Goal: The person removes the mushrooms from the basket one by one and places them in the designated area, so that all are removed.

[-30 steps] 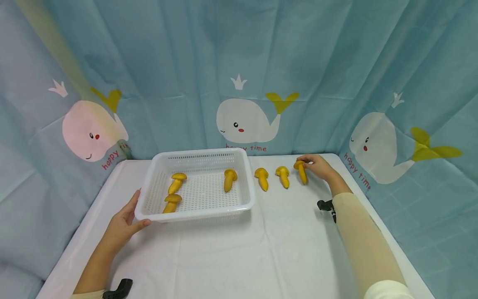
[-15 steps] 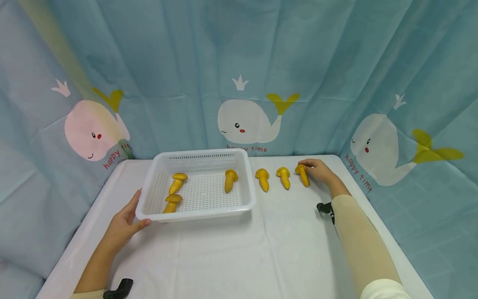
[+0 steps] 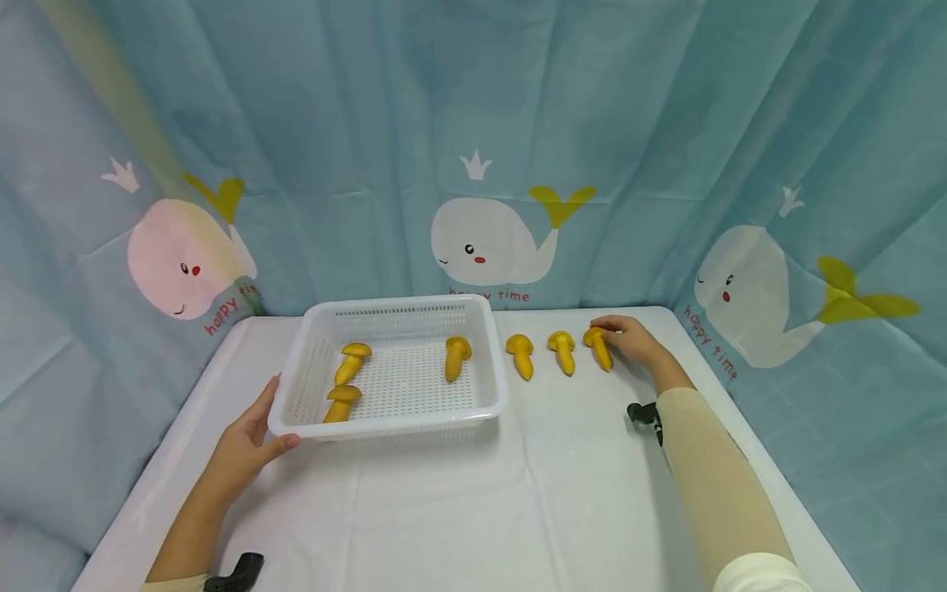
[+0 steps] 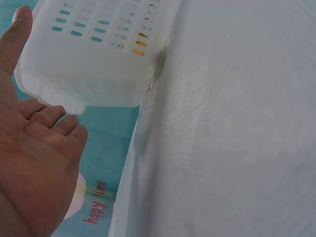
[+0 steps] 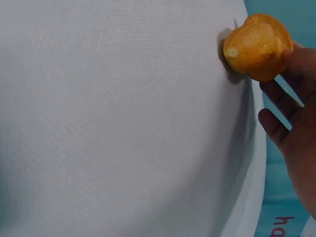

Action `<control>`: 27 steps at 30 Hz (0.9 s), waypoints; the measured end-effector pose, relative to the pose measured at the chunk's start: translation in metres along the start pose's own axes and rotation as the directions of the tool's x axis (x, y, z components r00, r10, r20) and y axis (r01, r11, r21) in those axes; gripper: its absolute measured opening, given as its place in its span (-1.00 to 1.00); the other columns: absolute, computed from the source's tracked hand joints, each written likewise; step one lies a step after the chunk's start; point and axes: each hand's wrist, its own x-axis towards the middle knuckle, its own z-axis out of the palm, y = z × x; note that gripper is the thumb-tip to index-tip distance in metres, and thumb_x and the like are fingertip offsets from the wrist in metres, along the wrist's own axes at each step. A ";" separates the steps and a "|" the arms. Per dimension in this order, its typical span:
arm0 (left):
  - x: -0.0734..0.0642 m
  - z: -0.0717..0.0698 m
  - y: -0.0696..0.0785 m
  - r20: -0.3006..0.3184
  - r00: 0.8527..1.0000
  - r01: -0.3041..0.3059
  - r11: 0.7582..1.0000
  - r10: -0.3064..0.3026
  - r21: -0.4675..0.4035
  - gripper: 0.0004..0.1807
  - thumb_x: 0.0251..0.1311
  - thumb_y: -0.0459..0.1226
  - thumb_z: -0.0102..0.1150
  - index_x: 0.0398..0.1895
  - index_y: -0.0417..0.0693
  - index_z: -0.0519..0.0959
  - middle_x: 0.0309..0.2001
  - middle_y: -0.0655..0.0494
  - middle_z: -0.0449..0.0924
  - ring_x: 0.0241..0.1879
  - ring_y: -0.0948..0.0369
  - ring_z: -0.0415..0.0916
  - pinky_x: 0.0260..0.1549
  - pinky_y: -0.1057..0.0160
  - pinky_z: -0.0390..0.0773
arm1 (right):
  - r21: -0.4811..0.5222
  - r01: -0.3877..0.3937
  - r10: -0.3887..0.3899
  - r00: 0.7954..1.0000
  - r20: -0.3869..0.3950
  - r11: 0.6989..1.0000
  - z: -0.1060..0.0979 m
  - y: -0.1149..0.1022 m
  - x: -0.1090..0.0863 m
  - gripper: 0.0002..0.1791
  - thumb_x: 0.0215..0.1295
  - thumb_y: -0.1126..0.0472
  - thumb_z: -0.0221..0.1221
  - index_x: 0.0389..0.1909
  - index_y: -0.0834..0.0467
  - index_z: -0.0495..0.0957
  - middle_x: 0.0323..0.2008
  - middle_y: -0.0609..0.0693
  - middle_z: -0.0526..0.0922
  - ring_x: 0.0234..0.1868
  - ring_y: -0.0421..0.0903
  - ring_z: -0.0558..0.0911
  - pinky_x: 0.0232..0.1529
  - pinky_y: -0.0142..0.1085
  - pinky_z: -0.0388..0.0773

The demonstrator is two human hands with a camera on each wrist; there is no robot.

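Observation:
In the head view, a white perforated plastic basket (image 3: 425,423) stands left of centre with three yellow mushrooms inside, one mushroom (image 3: 455,362) at its right and two at its left. My left hand (image 3: 235,452) holds the basket's near left corner, thumb along the front rim, other fingers at the left side. Right of the basket, three more mushrooms lie in a row, caps away from me. My right hand (image 3: 629,335) pinches the cap of the rightmost mushroom (image 3: 601,353); in the right wrist view, thumb and fingertips meet this mushroom (image 5: 259,47) at the cap's edge.
A white cloth (image 3: 444,518) covers the table. Light blue curtains (image 3: 355,164) with printed whales hang close behind the table and along both sides. A black wrist mount (image 3: 235,571) sits on the left wrist, another mount (image 3: 645,413) on the right.
My right hand has shifted slightly toward me with the rightmost mushroom, which lies a little lower in the head view, level with the row. The left hand and basket stay put.

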 end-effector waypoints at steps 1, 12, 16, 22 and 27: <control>0.000 0.000 0.000 -0.001 1.000 0.004 1.000 -0.004 0.005 0.06 0.30 -0.14 0.38 0.64 0.51 -0.14 0.65 0.42 -0.19 0.49 0.67 -0.17 0.24 0.54 0.16 | -0.001 0.002 -0.002 1.000 -0.004 1.000 -0.001 -0.002 -0.001 -0.61 0.64 0.25 -0.07 0.36 0.18 0.47 0.36 0.21 0.48 0.38 0.20 0.37 0.49 0.17 0.24; 0.001 -0.001 0.002 0.001 1.000 0.029 0.999 -0.029 0.017 0.05 0.31 -0.11 0.37 0.64 0.53 -0.16 0.64 0.46 -0.21 0.49 0.67 -0.19 0.32 -0.06 0.22 | -0.021 0.058 -0.060 0.996 -0.068 0.998 -0.023 -0.036 -0.012 -0.57 0.64 0.13 -0.02 0.41 0.12 0.44 0.40 0.17 0.46 0.37 0.22 0.40 0.39 0.22 0.30; 0.000 0.001 0.002 -0.002 1.000 0.012 1.000 -0.012 0.006 0.04 0.32 -0.13 0.36 0.65 0.46 -0.15 0.64 0.44 -0.21 0.47 0.69 -0.18 0.30 0.47 0.16 | -0.040 0.101 -0.104 0.992 -0.073 0.994 -0.031 -0.058 -0.015 -0.55 0.63 0.13 0.00 0.43 0.14 0.42 0.41 0.18 0.45 0.38 0.22 0.42 0.37 0.22 0.34; 0.002 0.001 0.000 0.009 1.000 -0.015 1.000 0.015 -0.009 0.06 0.31 -0.17 0.37 0.66 0.45 -0.14 0.65 0.43 -0.20 0.47 0.71 -0.18 0.15 0.73 0.12 | -0.065 0.175 -0.180 0.980 -0.087 0.982 -0.037 -0.108 -0.020 -0.56 0.60 0.13 0.05 0.41 0.10 0.45 0.38 0.11 0.48 0.39 0.14 0.37 0.40 0.16 0.30; 0.002 -0.001 0.002 0.002 1.000 -0.015 1.000 0.015 0.004 0.07 0.29 -0.16 0.39 0.65 0.47 -0.14 0.64 0.44 -0.20 0.45 0.74 -0.18 0.13 0.78 0.08 | -0.105 0.258 -0.267 0.960 -0.084 0.960 -0.035 -0.156 -0.014 -0.58 0.57 0.08 0.10 0.37 0.01 0.50 0.33 -0.01 0.54 0.36 0.05 0.40 0.40 0.09 0.32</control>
